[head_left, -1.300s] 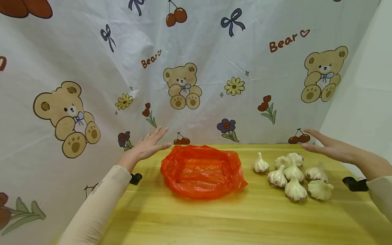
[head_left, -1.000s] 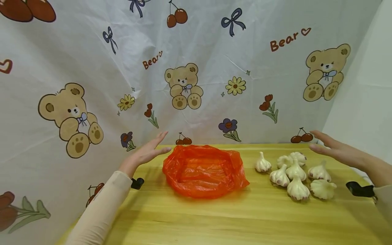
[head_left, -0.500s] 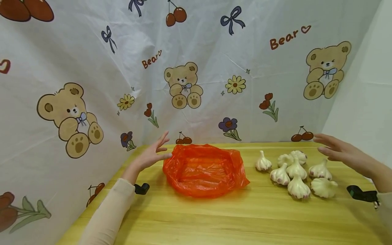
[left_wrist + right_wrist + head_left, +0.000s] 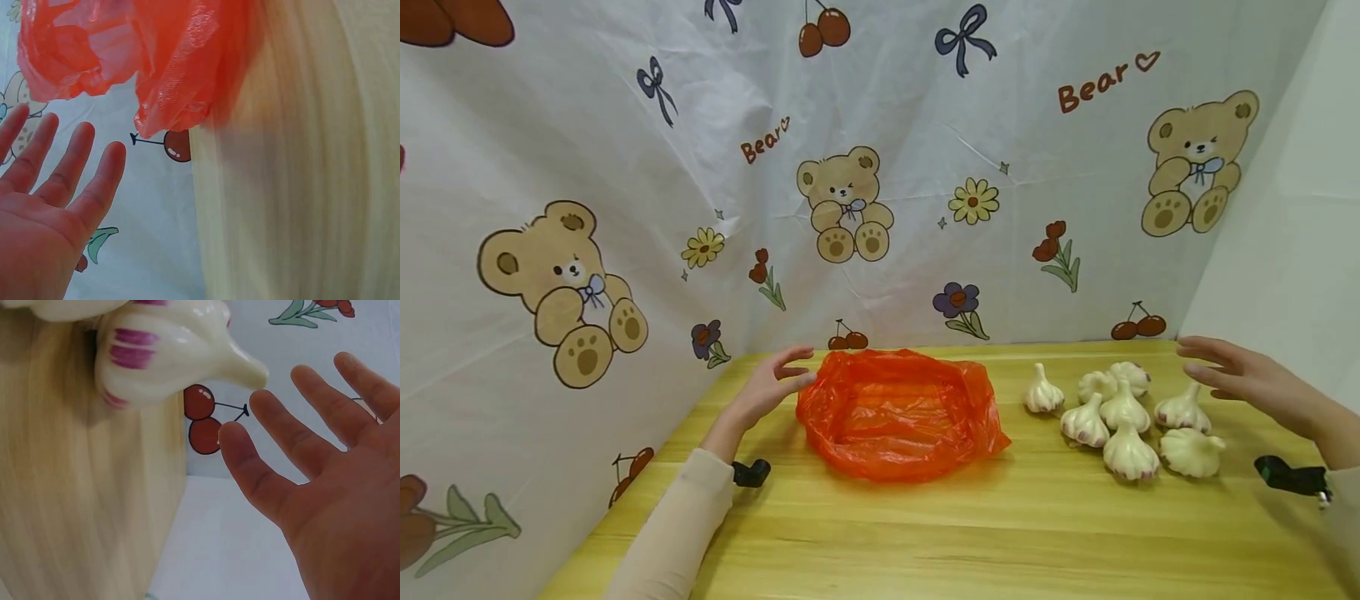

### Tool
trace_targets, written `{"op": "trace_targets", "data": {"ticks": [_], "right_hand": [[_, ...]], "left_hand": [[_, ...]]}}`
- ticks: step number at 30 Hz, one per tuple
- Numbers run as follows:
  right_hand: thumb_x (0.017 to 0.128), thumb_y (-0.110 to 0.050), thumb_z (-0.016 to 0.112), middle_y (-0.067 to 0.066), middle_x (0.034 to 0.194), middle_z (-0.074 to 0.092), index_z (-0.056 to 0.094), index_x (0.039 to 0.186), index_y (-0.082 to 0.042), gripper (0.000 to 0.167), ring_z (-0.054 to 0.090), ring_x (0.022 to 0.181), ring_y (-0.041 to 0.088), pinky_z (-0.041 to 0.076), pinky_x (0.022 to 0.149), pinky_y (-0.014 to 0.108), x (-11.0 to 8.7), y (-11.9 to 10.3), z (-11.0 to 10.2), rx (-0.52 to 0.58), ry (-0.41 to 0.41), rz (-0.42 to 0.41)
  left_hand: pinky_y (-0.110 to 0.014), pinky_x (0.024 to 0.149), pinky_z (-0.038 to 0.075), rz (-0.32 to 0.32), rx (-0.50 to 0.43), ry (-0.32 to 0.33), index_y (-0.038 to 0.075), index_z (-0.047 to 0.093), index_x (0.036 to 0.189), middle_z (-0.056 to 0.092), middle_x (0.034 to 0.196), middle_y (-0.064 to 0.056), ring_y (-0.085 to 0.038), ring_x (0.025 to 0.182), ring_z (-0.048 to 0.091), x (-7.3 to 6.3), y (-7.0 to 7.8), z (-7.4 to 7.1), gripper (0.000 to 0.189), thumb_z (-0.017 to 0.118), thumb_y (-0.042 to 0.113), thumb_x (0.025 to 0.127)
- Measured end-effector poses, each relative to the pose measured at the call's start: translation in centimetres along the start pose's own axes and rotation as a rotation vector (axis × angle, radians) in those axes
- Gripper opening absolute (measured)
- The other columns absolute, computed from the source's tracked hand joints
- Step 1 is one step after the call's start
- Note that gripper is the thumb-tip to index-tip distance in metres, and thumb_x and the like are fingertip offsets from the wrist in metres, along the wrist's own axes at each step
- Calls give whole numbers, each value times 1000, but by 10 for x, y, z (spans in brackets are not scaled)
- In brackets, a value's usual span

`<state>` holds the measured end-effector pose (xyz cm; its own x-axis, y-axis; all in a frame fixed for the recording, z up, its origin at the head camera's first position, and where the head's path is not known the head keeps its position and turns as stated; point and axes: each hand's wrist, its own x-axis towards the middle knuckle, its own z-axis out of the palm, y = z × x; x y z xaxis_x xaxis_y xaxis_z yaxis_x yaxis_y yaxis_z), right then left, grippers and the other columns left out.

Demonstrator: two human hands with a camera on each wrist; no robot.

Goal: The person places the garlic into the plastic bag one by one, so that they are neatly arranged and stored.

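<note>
My left hand (image 4: 766, 392) hovers at the left side of a red plastic bag (image 4: 898, 468), its fingers spread and holding nothing. The bag's mouth gapes upward, and its crumpled edge shows above the fingertips in the left wrist view. On the right of the table, several white garlic bulbs (image 4: 1131, 454) sit in a cluster, with one bulb (image 4: 1042, 393) standing apart, closer to the bag. My right hand (image 4: 1251, 383) is in the air just right of the cluster, fingers extended and nothing in them. A purple-streaked garlic bulb (image 4: 169, 353) appears beyond its fingertips in the right wrist view.
Both the bag and the garlic rest on a yellowish wooden table (image 4: 880, 546). A white curtain (image 4: 902, 108) printed with bears hangs behind and along the left side. A white wall (image 4: 1292, 275) stands at the right. Black wrist mounts (image 4: 1291, 477) jut inward below the hands.
Both hands have sunk a little, and the right hand has shifted rightward. The left hand's fingers have tipped lower toward the bag. The bag and garlic bulbs have stayed in place.
</note>
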<state>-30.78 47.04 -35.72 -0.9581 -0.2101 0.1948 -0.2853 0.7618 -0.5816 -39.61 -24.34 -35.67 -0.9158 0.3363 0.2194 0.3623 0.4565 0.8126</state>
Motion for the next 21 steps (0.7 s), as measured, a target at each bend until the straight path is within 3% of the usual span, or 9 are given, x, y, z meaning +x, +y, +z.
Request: {"op": "trace_targets", "data": {"ticks": [2,6,14,17,21], "right_hand": [[110,-28,47,3,144,49,23,161,3,63,36,103,-30,54,76,16,0,4,-1,12,3,0],[110,-27,48,-28,131,38,26,160,1,62,39,104,-30,55,76,18,0,12,-4,22,3,0],[110,-24,50,-45,122,40,40,153,-10,46,46,105,-26,58,78,23,-5,27,2,83,-54,18],[109,-23,50,-44,122,44,42,151,-13,43,49,106,-23,59,79,24,-5,32,7,122,-76,16],[110,-22,50,-42,123,46,40,152,-14,44,54,106,-19,60,80,25,-9,40,14,186,-111,28]], "left_hand": [[-64,111,47,-4,-13,9,23,48,151,45,158,-13,-43,141,50,1,-2,2,65,74,40,94],[-60,110,50,-9,-54,13,24,44,152,42,159,-11,-43,139,51,3,-4,6,68,75,39,94],[-62,115,44,-99,-133,-40,40,15,164,26,168,-14,-46,142,45,1,-10,12,89,71,42,96],[-63,117,41,-126,-153,-48,44,12,164,28,167,-13,-48,144,42,1,-13,15,92,73,40,95],[-55,111,50,-139,-149,-77,47,13,163,33,165,-12,-47,144,44,2,-16,22,98,78,36,91]]}}
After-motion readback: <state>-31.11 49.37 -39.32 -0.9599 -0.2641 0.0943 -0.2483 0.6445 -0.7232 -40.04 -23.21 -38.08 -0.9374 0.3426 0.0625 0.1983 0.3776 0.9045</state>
